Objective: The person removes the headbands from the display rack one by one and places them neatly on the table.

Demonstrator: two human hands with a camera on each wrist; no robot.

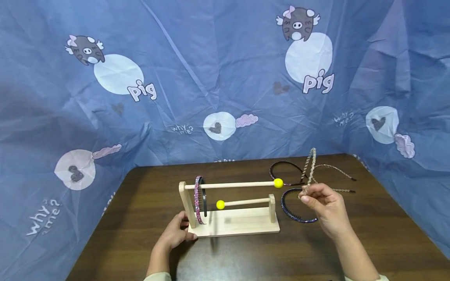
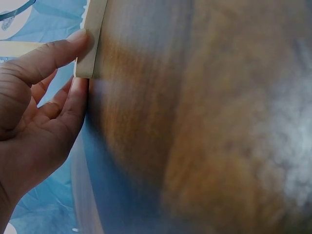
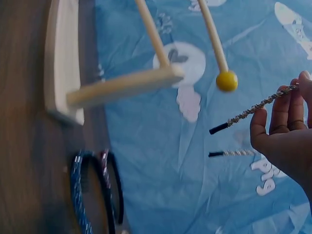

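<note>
A wooden stand [image 1: 239, 226] with two rods sits on the table, a yellow ball on each rod's free end. My left hand [image 1: 174, 232] grips the left end of its base, thumb and fingertips at the corner [image 2: 87, 63] in the left wrist view. Near the left post, a pink glittery headband [image 1: 197, 201] hangs on the upper rod [image 1: 239, 185]. To the right of the stand, my right hand [image 1: 328, 212] pinches a beige braided headband [image 1: 312, 166], raised with its arch upward. Its dark-tipped ends [image 3: 219, 128] point toward the rods in the right wrist view.
Right of the stand lies a blue glittery headband [image 1: 295, 217]. Behind it is a dark headband with pinkish glitter [image 1: 274, 168]. Another beige braided headband [image 1: 335, 169] lies behind my right hand. A blue printed cloth [image 1: 218, 78] hangs behind the brown table [image 1: 140, 218].
</note>
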